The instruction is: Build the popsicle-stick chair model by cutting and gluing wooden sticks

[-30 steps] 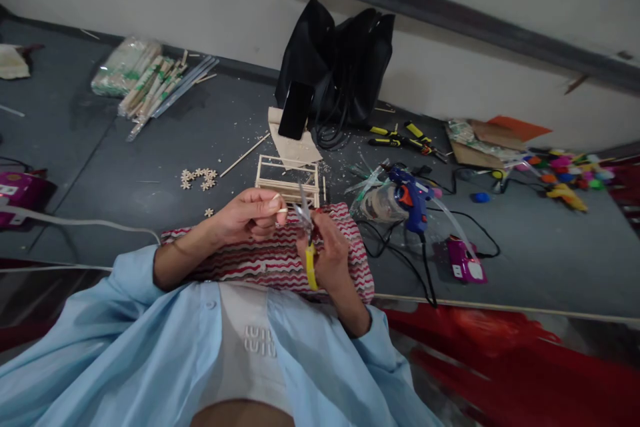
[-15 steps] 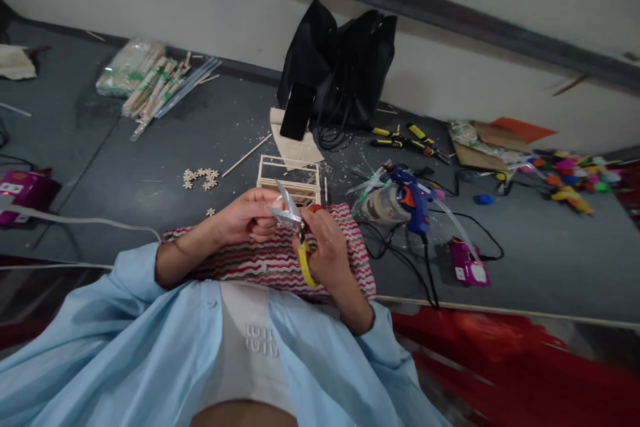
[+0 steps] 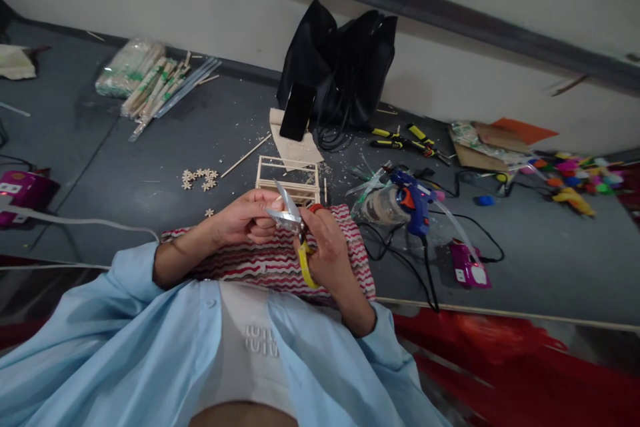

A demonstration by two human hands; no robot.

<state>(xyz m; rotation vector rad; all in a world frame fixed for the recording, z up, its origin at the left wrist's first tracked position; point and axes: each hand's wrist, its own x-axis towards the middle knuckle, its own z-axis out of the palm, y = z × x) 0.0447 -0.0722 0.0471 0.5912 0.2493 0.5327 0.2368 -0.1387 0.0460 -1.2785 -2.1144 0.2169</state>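
My right hand (image 3: pixel 327 243) is wrapped round the handles of a pair of scissors (image 3: pixel 306 263), one yellow and the other red. Their metal blades stand parted and point toward my left hand (image 3: pixel 250 217). The fingers of that hand are pinched together right by the blades, on a small pale piece too small to make out. Just beyond both hands is a little frame of thin wooden sticks (image 3: pixel 287 165), its near part hidden by the blades and fingers. Under my hands lies a red-and-white striped cloth (image 3: pixel 240 263).
Small wooden flower shapes (image 3: pixel 200 177) lie left of the frame, near a loose stick (image 3: pixel 246 155). A phone (image 3: pixel 298 112) leans on a black bag (image 3: pixel 335 60). To the right are a blue glue gun (image 3: pixel 416 203) with cords, pliers (image 3: pixel 407 141) and a purple box (image 3: pixel 469 263).
Both hands and the scissors hold nearly the same pose. The picture has shifted very slightly; nothing has been picked up or let go.
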